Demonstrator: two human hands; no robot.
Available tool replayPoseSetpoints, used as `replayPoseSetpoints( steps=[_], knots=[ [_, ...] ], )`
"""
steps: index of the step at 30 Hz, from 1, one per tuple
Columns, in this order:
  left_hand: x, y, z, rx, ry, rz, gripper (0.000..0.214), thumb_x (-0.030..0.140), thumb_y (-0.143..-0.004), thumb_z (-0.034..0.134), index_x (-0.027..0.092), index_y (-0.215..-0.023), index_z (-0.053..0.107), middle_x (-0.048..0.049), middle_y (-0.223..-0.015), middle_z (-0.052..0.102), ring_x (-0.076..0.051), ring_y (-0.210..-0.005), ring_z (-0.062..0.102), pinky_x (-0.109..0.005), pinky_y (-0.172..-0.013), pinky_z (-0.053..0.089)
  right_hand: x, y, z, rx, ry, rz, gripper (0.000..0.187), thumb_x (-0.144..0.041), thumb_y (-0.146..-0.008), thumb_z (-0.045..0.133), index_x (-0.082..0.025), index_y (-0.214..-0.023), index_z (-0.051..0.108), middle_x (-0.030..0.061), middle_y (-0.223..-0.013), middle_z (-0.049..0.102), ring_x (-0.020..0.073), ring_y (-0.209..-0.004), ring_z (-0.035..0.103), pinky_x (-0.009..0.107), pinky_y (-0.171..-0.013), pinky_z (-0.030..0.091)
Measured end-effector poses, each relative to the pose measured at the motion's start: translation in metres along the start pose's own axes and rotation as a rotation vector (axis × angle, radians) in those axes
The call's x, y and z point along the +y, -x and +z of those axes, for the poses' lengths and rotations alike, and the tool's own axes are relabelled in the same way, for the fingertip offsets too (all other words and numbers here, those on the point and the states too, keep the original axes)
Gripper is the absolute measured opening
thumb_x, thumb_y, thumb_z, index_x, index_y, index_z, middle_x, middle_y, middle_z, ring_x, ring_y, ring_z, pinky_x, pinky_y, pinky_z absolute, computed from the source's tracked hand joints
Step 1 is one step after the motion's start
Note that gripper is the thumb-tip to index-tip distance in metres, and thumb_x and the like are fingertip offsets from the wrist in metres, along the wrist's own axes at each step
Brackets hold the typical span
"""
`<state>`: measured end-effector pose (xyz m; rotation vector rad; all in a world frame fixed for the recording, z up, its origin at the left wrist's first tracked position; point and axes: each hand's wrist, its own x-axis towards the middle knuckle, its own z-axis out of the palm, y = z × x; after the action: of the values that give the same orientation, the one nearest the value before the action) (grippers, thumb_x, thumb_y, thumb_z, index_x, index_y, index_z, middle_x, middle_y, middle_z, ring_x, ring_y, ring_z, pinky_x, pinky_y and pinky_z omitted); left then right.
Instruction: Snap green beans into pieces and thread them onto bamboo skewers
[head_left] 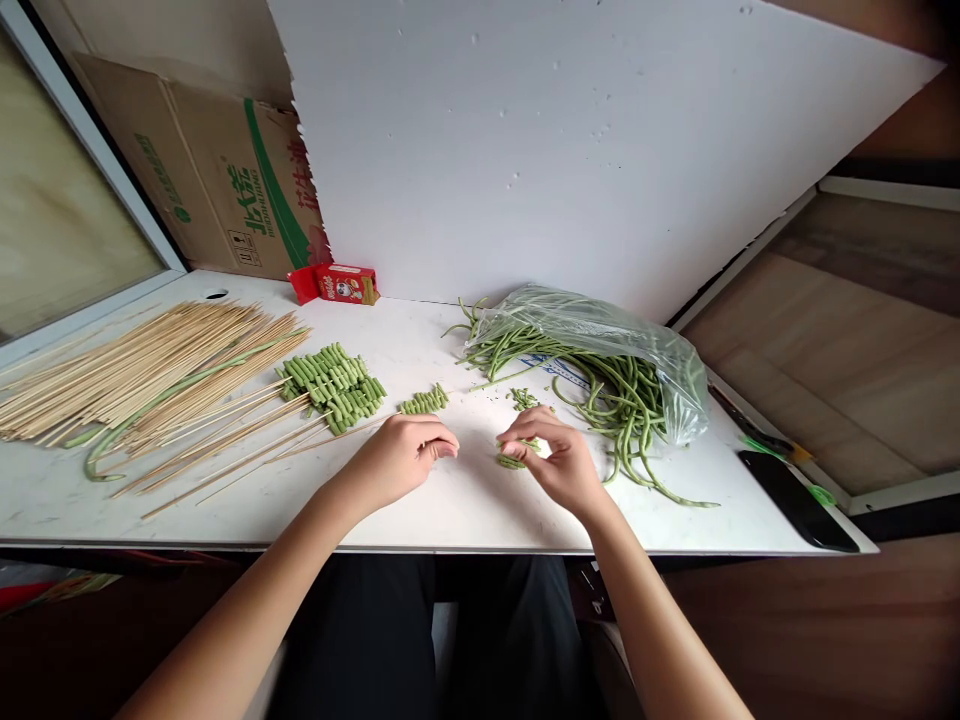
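My left hand [409,450] hovers over the near middle of the white table with its fingers curled and thumb pressed toward the forefinger; anything inside is hidden. Just behind it lies a short row of cut green bean pieces [424,400] on a thin skewer, which runs behind the hand. My right hand [551,455] arches over loose bean pieces [511,462], thumb and fingers slightly apart. More cut bits [523,399] lie beyond it. Left of my hands, several loaded bean skewers [334,388] are stacked, sticks pointing left.
Bare bamboo skewers [172,360] cover the table's left side, a long bean across them. A clear plastic bag [600,315] spills long beans [630,395] at right. A phone [795,500] lies near the right edge. A red box [349,284] stands against the white back panel [525,150].
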<state>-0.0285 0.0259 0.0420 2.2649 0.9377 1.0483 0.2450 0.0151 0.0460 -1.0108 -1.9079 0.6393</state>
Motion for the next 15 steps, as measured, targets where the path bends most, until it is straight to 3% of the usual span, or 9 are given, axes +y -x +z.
replayPoseSetpoints(
  steps=[4, 8, 11, 15],
  knots=[
    [0.003, -0.002, -0.007, 0.017, -0.009, -0.018, 0.018, 0.011, -0.097, 0.065, 0.021, -0.092, 0.08, -0.0018, -0.087, 0.079, -0.015, -0.075, 0.072, -0.026, -0.072, 0.055, 0.037, 0.0, -0.018, 0.161, 0.294, 0.138, 0.033, -0.056, -0.097, 0.071, -0.027, -0.099, 0.086, 0.0094, -0.091, 0.076, 0.0295, -0.094, 0.063, 0.047, -0.088, 0.05],
    [0.002, -0.001, -0.002, -0.024, 0.003, -0.019, 0.017, 0.015, -0.099, 0.065, 0.022, -0.094, 0.081, -0.0024, -0.091, 0.081, -0.017, -0.08, 0.074, -0.027, -0.073, 0.055, 0.071, 0.003, -0.023, 0.177, 0.484, 0.205, 0.048, -0.067, -0.095, 0.066, -0.024, -0.091, 0.086, 0.0104, -0.085, 0.074, 0.0289, -0.085, 0.062, 0.049, -0.09, 0.048],
    [0.0, -0.001, 0.001, -0.036, -0.001, -0.006, 0.016, 0.017, -0.099, 0.067, 0.023, -0.095, 0.081, -0.0029, -0.094, 0.082, -0.018, -0.083, 0.075, -0.028, -0.076, 0.055, 0.077, 0.005, -0.022, 0.129, 0.496, 0.226, 0.054, -0.069, -0.098, 0.059, -0.023, -0.092, 0.087, 0.0104, -0.083, 0.075, 0.0284, -0.083, 0.062, 0.046, -0.087, 0.049],
    [0.001, -0.001, 0.0, -0.044, -0.011, -0.03, 0.014, 0.019, -0.099, 0.068, 0.023, -0.096, 0.081, -0.0026, -0.095, 0.082, -0.018, -0.084, 0.075, -0.028, -0.078, 0.055, 0.069, 0.004, -0.023, 0.079, 0.424, 0.288, 0.057, -0.065, -0.105, 0.049, -0.021, -0.106, 0.085, 0.0107, -0.09, 0.081, 0.0301, -0.093, 0.066, 0.041, -0.084, 0.049]
  ],
)
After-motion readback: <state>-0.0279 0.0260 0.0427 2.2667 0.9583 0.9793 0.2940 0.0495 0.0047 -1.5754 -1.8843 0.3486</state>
